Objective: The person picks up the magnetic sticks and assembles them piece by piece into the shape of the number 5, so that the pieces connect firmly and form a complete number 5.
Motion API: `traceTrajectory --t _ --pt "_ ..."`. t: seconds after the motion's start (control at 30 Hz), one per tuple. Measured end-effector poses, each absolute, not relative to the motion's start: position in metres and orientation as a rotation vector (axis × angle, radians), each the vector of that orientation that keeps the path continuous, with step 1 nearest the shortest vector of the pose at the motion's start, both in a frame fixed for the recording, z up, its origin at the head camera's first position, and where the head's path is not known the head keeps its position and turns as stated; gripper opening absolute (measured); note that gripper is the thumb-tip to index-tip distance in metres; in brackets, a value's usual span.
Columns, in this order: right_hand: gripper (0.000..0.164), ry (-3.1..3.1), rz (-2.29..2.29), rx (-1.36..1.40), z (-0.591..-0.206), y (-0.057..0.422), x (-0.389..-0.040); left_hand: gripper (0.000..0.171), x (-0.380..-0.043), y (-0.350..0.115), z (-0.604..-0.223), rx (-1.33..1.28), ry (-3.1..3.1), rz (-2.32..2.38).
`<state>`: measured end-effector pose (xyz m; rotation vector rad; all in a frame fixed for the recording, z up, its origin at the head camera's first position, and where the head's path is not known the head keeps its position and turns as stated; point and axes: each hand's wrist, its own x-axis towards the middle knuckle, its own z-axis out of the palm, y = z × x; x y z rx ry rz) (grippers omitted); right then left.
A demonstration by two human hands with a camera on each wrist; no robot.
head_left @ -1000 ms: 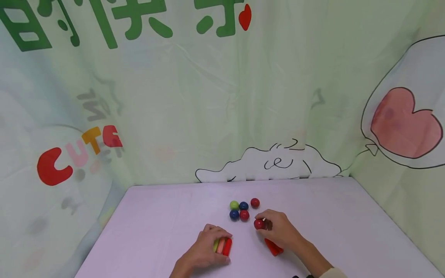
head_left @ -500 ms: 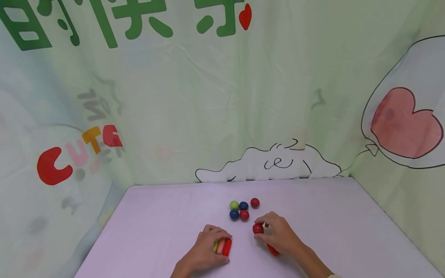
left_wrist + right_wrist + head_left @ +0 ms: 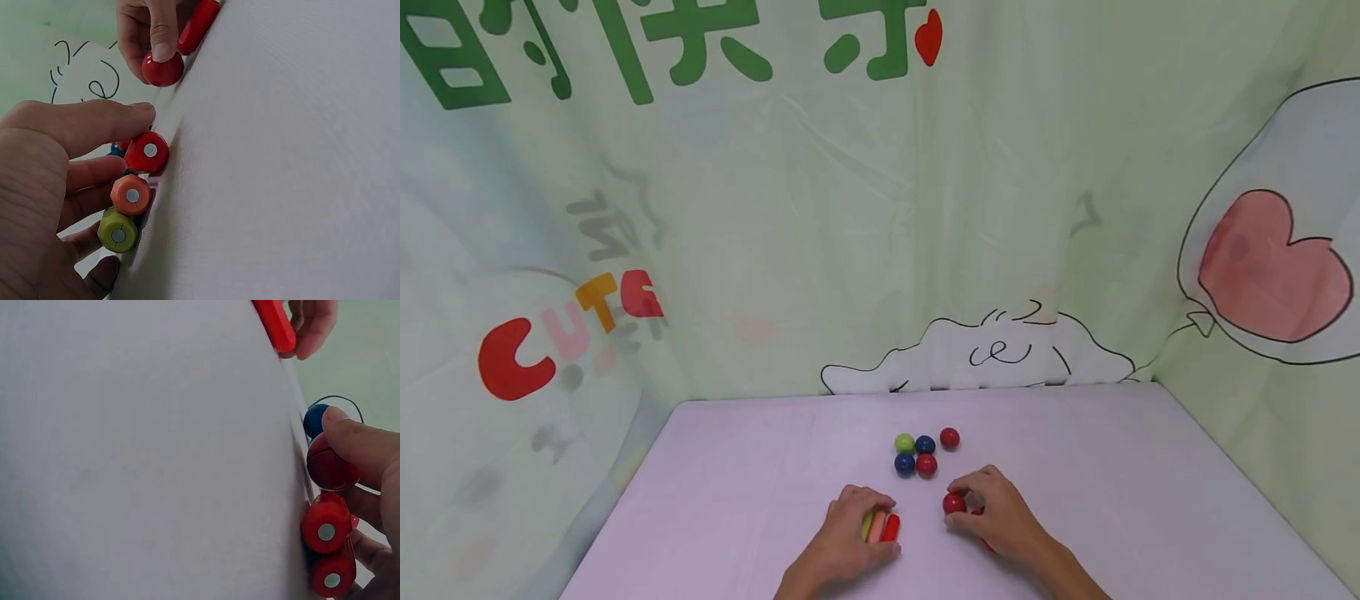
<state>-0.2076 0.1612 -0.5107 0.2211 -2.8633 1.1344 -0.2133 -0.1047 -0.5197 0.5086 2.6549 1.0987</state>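
Observation:
My left hand [image 3: 842, 542] curves around three short faceted rods lying side by side: yellow-green [image 3: 107, 224], salmon [image 3: 122, 184] and red [image 3: 142, 139]. Pale discs show in their near ends. The thumb lies at the near ends, the fingers at the far ends. To the right, my right hand [image 3: 1006, 517] pinches a glossy red ball [image 3: 953, 502] between thumb and fingers, low over the table. Two more red rods [image 3: 320, 515] lie under this hand, right beside the ball in the right wrist view; the hand mostly hides them in the head view.
Beyond the hands, a green ball [image 3: 905, 443], two blue balls [image 3: 905, 464] and a red ball [image 3: 927, 465] sit clustered. Another red ball [image 3: 950, 438] stands slightly apart to their right. A printed curtain [image 3: 880, 208] hangs behind the pale table [image 3: 760, 467].
The right hand has brought its red ball slightly left and nearer to me, covering more of the red rods beneath it. Left fingers shift slightly, and the red rod now stands a little off the salmon one.

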Motion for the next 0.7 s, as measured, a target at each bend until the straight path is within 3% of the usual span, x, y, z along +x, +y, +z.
traceTrajectory --t 0.37,0.7 --pt "0.037 -2.816 1.164 0.174 -0.525 0.162 -0.205 0.031 -0.213 -0.1 -0.518 0.498 2.727 1.074" --pt "0.037 -2.764 1.167 0.159 -0.529 0.161 -0.202 0.03 -0.214 -0.094 -0.514 0.507 2.776 0.938"
